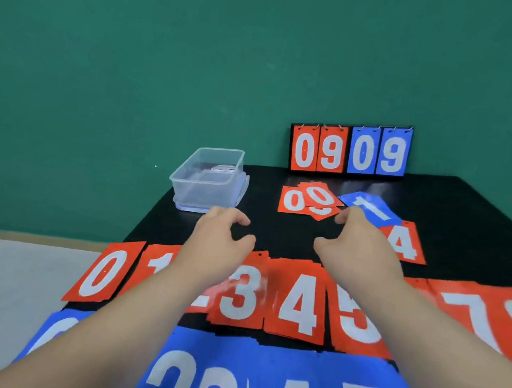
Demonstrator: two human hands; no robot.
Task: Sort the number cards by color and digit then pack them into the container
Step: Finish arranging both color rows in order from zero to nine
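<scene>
Nearest, a row of blue cards (260,380) lies flat along the near edge of the black counter (467,216), the digits 2 to 5 readable. Just beyond runs a row of red cards (300,302), from 0 on the left to 7 and further on the right. In both rows the long sides point away from the person and the digits stand upright to them. Both forearms cross these rows and hide parts of several cards.

Over the bare middle of the counter the left hand (218,237) hovers with loosely curled fingers, holding nothing. The right hand (360,246) has its thumb spread wide and grips nothing. Its fingertips reach the edge of a loose heap; I cannot tell if they touch it.

That heap holds overlapping red 0 cards (293,199), a blue 1 card (373,207) lying skewed on a diagonal, and a red 4 card (407,244) partly behind the hand.

Farther left, a clear container (186,186) sits open at the counter's corner. A scoreboard (349,150) reading 0909 stands at the far edge, against the green wall (135,70).
</scene>
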